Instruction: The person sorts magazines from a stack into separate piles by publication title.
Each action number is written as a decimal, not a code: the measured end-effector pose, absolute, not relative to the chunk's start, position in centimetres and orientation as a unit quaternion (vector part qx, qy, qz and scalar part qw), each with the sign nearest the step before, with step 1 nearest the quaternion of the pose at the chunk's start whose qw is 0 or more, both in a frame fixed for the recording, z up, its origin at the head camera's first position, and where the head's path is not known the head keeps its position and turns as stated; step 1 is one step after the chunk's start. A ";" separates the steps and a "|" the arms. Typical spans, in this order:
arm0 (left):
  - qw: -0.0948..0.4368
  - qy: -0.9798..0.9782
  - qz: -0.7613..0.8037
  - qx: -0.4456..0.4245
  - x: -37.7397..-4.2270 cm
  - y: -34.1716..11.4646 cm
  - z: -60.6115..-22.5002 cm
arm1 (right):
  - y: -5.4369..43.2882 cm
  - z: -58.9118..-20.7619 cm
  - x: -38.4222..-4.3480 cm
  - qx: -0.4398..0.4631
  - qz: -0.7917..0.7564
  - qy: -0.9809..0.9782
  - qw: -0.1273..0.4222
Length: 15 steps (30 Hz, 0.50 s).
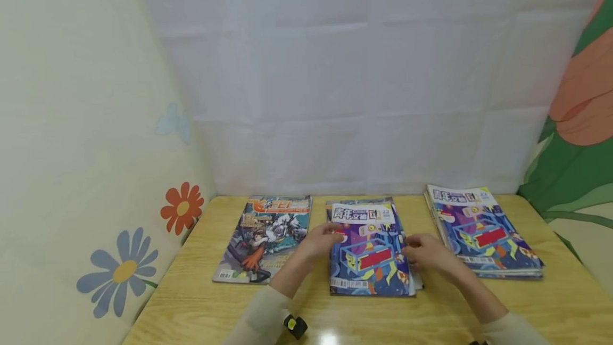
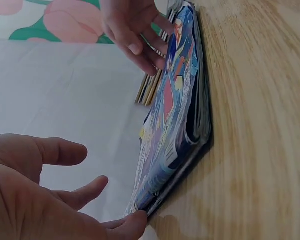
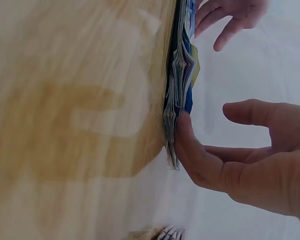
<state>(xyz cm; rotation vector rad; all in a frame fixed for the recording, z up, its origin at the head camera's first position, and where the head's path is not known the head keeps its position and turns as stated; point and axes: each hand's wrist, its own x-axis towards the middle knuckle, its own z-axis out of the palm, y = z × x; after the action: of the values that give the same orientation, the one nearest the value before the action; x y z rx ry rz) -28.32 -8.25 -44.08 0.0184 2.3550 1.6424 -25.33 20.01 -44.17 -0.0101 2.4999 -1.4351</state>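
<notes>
A small pile of magazines (image 1: 369,260) lies at the middle of the table, its top cover purple and blue with a red box. At the pile's left edge is my left hand (image 1: 317,244); in the left wrist view its fingers (image 2: 132,226) touch the spine side, thumb held apart. On the opposite side, my right hand (image 1: 431,253) has its fingers (image 3: 186,137) against the page edges, with the thumb away from the cover. Neither hand grips the pile. Lower magazines stick out slightly at the back and right.
On the left lies a magazine (image 1: 268,244) with an orange title. A thicker stack of magazines (image 1: 486,233) stands on the right, topped by the same purple cover. White cloth (image 1: 354,84) hangs behind the wooden table (image 1: 191,302); painted walls flank it.
</notes>
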 end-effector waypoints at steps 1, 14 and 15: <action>0.135 0.810 0.570 0.007 -28.3 -8.2 -44.1 | 20.0 -44.2 -25.3 0.000 -0.502 0.855 0.131; 0.146 0.696 0.700 -0.066 -29.4 -8.5 -44.8 | 20.0 -44.4 -25.0 0.017 -0.566 0.813 0.135; 0.151 0.680 0.714 -0.071 -29.6 -8.6 -44.9 | 20.0 -44.4 -25.0 0.019 -0.566 0.813 0.135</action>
<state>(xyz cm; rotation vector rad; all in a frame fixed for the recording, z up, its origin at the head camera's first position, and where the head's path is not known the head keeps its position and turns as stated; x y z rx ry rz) -29.57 -8.59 -44.94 -0.2029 1.9516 2.0500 -25.05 20.04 -44.44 0.0561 2.3556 -1.6410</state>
